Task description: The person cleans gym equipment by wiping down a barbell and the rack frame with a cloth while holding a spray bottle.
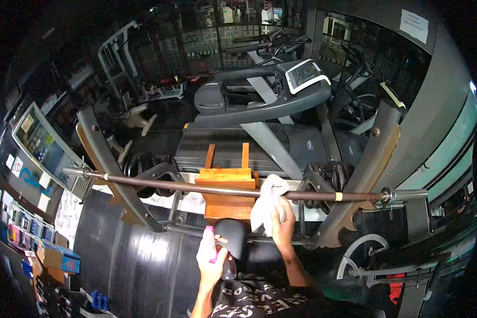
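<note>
My left hand (212, 262) is closed round a spray bottle (228, 267) with a pink-and-white trigger head, held low in front of my shirt. With my right hand (283, 225) I press a white cloth (268, 204) against the barbell (217, 189), a little right of its middle. The cloth is folded over the bar and hangs down in front of it. The barbell lies across two upright rack posts, with no plates visible on its ends. Part of the bottle is hidden by my left fingers.
Left and right rack posts (114, 167) (358, 180) flank me. A black bench pad (231, 238) and a wooden stand (228, 204) are below the bar. Behind stands a treadmill (259, 106). A glass-door fridge (40, 140) and a cardboard box (50, 255) are at the left.
</note>
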A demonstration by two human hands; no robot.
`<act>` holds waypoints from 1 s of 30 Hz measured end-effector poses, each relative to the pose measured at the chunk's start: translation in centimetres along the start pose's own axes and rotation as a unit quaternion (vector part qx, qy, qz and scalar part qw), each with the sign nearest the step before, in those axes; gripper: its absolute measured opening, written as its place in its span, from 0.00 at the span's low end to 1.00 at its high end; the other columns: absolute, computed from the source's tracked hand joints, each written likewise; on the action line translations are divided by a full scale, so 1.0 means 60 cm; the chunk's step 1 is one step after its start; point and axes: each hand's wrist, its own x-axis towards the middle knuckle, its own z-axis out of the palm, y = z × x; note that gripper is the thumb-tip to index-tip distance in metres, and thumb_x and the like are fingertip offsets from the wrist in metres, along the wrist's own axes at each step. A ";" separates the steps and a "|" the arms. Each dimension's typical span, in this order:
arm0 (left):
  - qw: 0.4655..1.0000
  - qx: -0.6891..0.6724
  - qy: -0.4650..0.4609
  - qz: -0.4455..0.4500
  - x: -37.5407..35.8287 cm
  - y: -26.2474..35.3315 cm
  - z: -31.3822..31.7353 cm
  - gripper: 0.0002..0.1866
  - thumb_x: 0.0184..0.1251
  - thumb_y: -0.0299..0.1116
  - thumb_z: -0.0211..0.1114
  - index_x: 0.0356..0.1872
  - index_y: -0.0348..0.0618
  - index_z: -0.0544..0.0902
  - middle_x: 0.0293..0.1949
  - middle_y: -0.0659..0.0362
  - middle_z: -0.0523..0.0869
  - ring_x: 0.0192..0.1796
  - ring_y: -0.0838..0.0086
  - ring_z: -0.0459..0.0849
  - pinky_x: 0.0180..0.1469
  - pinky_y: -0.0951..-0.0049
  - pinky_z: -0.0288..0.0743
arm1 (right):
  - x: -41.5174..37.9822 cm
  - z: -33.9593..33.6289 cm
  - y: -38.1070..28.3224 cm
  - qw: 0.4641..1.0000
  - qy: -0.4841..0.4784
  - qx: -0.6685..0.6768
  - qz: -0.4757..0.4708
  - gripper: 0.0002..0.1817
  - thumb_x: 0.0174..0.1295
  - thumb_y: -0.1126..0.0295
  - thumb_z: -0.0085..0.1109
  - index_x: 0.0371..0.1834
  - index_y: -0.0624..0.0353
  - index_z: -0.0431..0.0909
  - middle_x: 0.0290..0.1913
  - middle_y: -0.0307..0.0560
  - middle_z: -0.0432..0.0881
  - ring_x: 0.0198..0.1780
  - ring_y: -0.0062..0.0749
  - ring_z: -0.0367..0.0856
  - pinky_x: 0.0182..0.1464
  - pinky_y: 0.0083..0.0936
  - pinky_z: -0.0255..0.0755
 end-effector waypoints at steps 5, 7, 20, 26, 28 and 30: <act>0.999 -0.007 0.026 -0.022 0.001 -0.016 -0.005 0.31 0.56 0.11 0.57 0.64 0.34 0.66 0.46 0.53 0.78 0.38 0.75 0.81 0.31 0.76 0.81 | 0.095 0.045 -0.030 0.877 -0.174 -0.340 -0.291 0.15 0.52 0.74 0.59 0.45 0.53 0.82 0.53 0.47 0.80 0.55 0.40 0.77 0.59 0.40 0.69; 0.999 -0.010 0.022 -0.032 0.001 -0.011 -0.013 0.28 0.56 0.10 0.57 0.62 0.33 0.68 0.46 0.52 0.78 0.39 0.74 0.81 0.31 0.75 0.81 | 0.099 0.075 -0.031 0.893 -0.225 -0.315 -0.231 0.16 0.54 0.71 0.58 0.48 0.50 0.80 0.53 0.46 0.80 0.54 0.41 0.78 0.58 0.40 0.70; 0.997 -0.040 0.060 0.008 -0.026 -0.044 -0.018 0.28 0.59 0.13 0.59 0.64 0.33 0.67 0.48 0.52 0.77 0.42 0.71 0.81 0.31 0.74 0.83 | 0.110 0.150 -0.014 0.838 -0.344 -0.314 -0.284 0.21 0.52 0.76 0.54 0.51 0.49 0.78 0.54 0.43 0.76 0.54 0.41 0.76 0.50 0.36 0.75; 0.998 -0.028 0.064 -0.002 -0.025 -0.040 0.011 0.27 0.58 0.12 0.58 0.61 0.33 0.68 0.45 0.52 0.79 0.41 0.72 0.82 0.30 0.75 0.83 | 0.141 -0.035 -0.056 0.863 -0.275 -0.345 -0.244 0.20 0.50 0.77 0.55 0.48 0.51 0.80 0.52 0.46 0.79 0.52 0.45 0.77 0.54 0.35 0.73; 0.998 -0.029 0.059 -0.016 -0.028 -0.033 0.014 0.27 0.58 0.12 0.58 0.61 0.33 0.68 0.45 0.52 0.78 0.41 0.72 0.82 0.30 0.75 0.83 | 0.142 -0.045 -0.054 0.873 -0.259 -0.339 -0.236 0.18 0.51 0.76 0.55 0.47 0.51 0.80 0.51 0.47 0.79 0.51 0.45 0.77 0.53 0.35 0.73; 0.998 -0.026 0.052 -0.032 -0.033 -0.033 0.014 0.27 0.58 0.12 0.58 0.61 0.33 0.68 0.45 0.52 0.78 0.41 0.72 0.81 0.30 0.75 0.83 | 0.138 -0.044 -0.017 0.867 -0.226 -0.365 -0.252 0.17 0.53 0.74 0.56 0.47 0.50 0.81 0.50 0.45 0.79 0.50 0.43 0.78 0.52 0.33 0.74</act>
